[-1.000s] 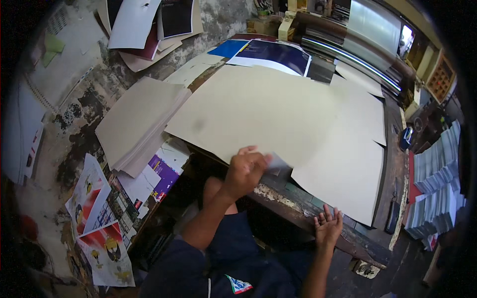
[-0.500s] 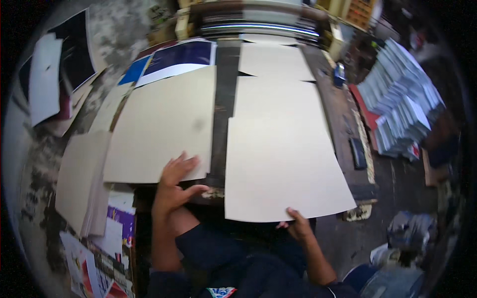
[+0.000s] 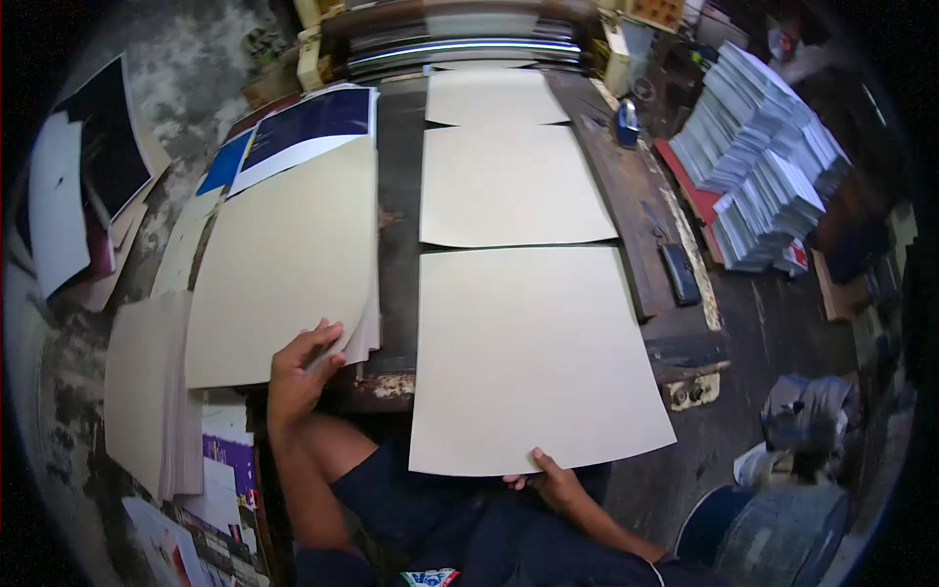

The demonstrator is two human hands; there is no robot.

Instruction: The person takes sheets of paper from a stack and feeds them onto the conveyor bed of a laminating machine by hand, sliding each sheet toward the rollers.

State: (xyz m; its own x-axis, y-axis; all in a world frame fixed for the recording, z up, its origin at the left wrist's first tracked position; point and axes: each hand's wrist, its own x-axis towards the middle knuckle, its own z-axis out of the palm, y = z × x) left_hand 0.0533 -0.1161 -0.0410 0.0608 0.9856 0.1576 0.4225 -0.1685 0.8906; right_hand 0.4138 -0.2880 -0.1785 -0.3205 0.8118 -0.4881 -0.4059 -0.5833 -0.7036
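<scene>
My right hand (image 3: pixel 553 482) grips the near edge of a pale cardboard sheet (image 3: pixel 528 362), thumb on top and fingers beneath. This sheet lies along the bench and juts over its front edge. To the left, my left hand (image 3: pixel 311 364) pinches the near right corner of the top sheet of a cardboard stack (image 3: pixel 284 264). That corner is bent up, and the edges of sheets below show beside it. Ahead of the right-hand sheet, further cardboard sheets (image 3: pixel 514 186) run in a line toward a roller machine (image 3: pixel 465 47) at the far end.
Printed sheets (image 3: pixel 308 132) lie behind the left stack. Another cardboard pile (image 3: pixel 147 391) leans at the lower left. Stacked white bundles (image 3: pixel 748 127) stand to the right, past a dark case (image 3: pixel 679 274) and a blue object (image 3: pixel 627 123) on the bench. Large loose sheets (image 3: pixel 59 205) sit far left.
My left hand has closed from spread fingers onto the stack's corner and bent it up. The right-hand sheet overlapped the one ahead; now a narrow gap parts them. The view has shifted.
</scene>
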